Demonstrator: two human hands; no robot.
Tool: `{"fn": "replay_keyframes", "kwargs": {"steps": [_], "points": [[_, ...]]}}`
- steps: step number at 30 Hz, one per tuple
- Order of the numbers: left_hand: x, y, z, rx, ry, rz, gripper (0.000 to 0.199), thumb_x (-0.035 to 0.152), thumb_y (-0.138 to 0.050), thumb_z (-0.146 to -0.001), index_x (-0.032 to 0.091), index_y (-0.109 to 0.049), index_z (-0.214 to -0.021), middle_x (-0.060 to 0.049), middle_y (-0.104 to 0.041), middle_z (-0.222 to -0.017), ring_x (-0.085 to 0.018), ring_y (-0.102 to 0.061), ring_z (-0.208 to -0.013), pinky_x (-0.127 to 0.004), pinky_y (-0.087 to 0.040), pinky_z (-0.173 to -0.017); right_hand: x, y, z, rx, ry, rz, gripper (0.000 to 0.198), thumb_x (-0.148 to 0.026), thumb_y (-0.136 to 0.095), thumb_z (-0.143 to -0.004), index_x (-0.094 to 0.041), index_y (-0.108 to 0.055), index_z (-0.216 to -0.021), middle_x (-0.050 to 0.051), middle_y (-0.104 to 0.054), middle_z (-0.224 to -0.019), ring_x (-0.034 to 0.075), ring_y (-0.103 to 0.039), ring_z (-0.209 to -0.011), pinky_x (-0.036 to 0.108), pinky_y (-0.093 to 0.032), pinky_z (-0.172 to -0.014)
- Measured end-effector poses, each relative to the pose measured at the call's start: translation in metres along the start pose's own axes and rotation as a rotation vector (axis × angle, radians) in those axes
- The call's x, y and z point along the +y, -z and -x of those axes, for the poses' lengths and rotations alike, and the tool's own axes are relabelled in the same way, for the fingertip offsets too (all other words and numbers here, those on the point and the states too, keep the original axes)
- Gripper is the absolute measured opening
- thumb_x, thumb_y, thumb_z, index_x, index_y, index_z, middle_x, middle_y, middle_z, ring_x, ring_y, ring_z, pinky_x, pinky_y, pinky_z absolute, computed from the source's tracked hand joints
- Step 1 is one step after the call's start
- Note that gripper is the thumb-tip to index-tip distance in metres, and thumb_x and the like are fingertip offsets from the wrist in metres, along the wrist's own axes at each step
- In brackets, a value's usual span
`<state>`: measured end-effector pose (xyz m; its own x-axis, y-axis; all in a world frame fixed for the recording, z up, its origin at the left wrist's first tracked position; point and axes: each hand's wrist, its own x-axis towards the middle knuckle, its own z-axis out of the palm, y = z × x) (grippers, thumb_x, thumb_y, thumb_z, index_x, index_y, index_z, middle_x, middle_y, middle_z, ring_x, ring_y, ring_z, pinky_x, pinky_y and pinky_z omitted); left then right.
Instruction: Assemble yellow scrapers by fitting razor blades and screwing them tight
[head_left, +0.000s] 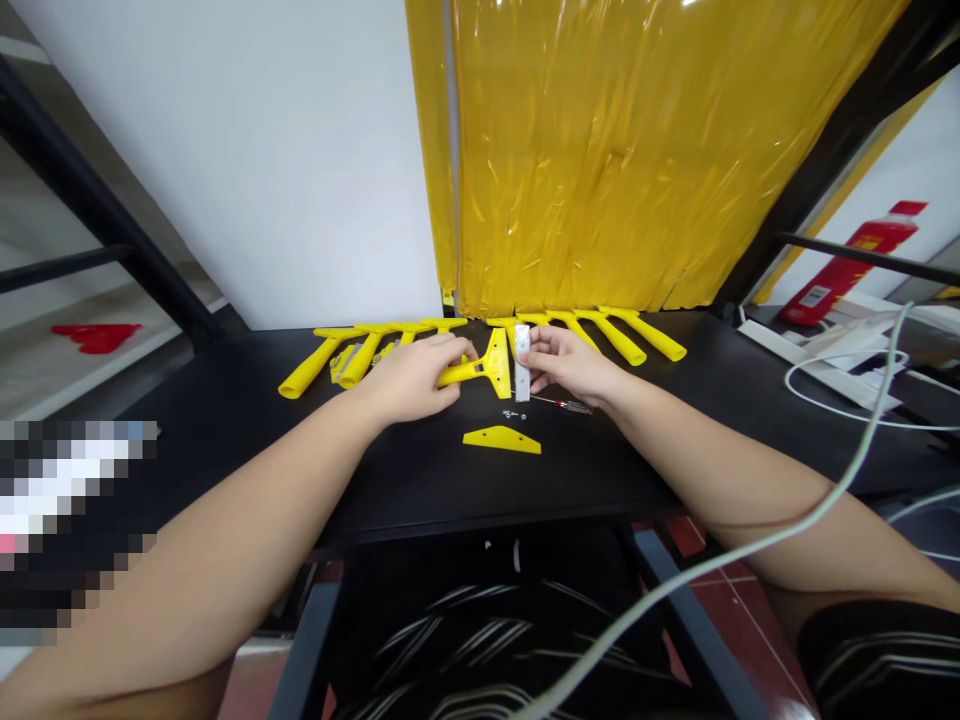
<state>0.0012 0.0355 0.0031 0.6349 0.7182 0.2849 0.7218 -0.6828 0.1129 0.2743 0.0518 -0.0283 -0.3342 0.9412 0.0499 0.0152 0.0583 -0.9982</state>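
My left hand [421, 377] is closed round the handle of a yellow scraper [496, 364], whose wide head points right. Between the fingers of my right hand [562, 358] is a thin silver metal blade [522, 364], upright beside the scraper head. Whether blade and head touch I cannot tell. Below them on the black table lie several small screws [514, 414] and a flat yellow cover plate [502, 440] with holes. A screwdriver [570, 405] with a red and clear handle rests under my right hand, its shaft partly hidden.
More yellow scrapers [358, 362] lie along the table's back edge on the left, with others [619, 340] on the right. A white cable [750, 545] crosses in front of my right arm. A red bottle [855, 262] stands tilted at far right. Yellow film [622, 160] hangs behind.
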Motion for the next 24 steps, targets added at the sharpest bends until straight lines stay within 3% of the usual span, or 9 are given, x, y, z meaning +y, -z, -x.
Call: {"fn": "replay_keyframes", "kwargs": {"steps": [6, 16, 24], "points": [[0.008, 0.002, 0.000, 0.001, -0.039, -0.012, 0.034, 0.025, -0.060, -0.089, 0.026, -0.063, -0.123, -0.006, -0.070, -0.119, -0.025, -0.067, -0.104, -0.038, -0.049, -0.086, 0.002, 0.000, 0.000, -0.067, -0.006, 0.012, 0.022, -0.023, -0.082, -0.088, -0.020, -0.061, -0.092, -0.001, -0.066, -0.072, 0.012, -0.068, -0.062, 0.022, -0.064, -0.053], [0.016, 0.007, 0.001, -0.016, -0.075, -0.005, 0.034, 0.024, -0.059, -0.091, 0.024, -0.064, -0.124, -0.007, -0.070, -0.122, -0.024, -0.068, -0.103, -0.037, -0.050, -0.083, 0.003, -0.001, -0.001, -0.062, -0.031, -0.032, 0.034, -0.026, -0.091, -0.081, -0.022, -0.057, -0.088, -0.005, -0.063, -0.063, 0.012, -0.068, -0.057, 0.024, -0.066, -0.054], [0.016, 0.007, 0.001, -0.020, -0.123, -0.030, 0.037, 0.024, -0.057, -0.093, 0.025, -0.062, -0.129, -0.006, -0.070, -0.125, -0.026, -0.068, -0.108, -0.038, -0.051, -0.086, 0.002, -0.004, -0.001, -0.082, 0.006, 0.096, 0.017, -0.026, -0.084, -0.088, -0.019, -0.068, -0.087, 0.004, -0.074, -0.071, 0.015, -0.072, -0.060, 0.026, -0.068, -0.058]]}}
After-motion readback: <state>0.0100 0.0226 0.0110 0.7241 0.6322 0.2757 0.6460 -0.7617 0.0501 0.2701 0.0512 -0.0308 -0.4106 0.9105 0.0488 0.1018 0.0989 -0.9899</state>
